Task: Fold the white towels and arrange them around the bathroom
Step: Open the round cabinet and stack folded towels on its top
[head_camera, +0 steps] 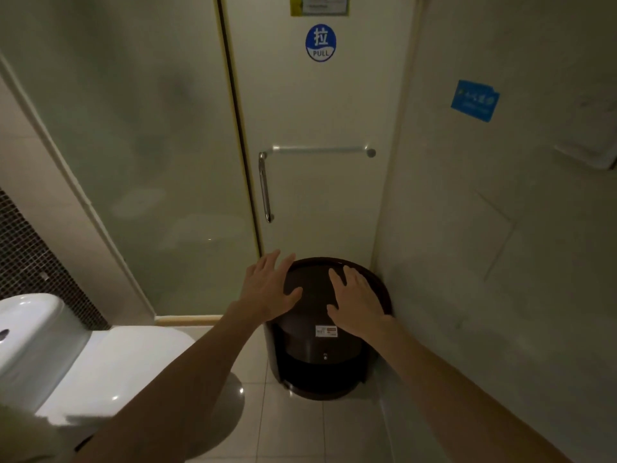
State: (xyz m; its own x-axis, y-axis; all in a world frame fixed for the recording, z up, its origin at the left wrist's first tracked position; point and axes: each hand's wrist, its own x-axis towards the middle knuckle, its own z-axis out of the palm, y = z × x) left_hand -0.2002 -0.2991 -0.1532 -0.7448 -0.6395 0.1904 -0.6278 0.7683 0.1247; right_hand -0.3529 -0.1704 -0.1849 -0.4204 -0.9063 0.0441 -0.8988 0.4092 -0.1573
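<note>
1. Squarely at lower centre, the left hand [270, 285] and right hand [357, 300] spread straight fingers, palms down and apart, over the lid of a dark brown round plastic bin [320, 359]. Neither grips anything, and contact with the lid cannot be confirmed.
2. The bin's lid is closed, hiding its contents.
3. A pale flat shape [587, 157] at the right edge may be a white towel, but it is too dim to tell.
4. A white ceramic toilet [50, 345] sits lower left.

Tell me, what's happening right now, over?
Left hand, right hand open, over the dark bin. No towel held. Toilet close on the left.
</note>
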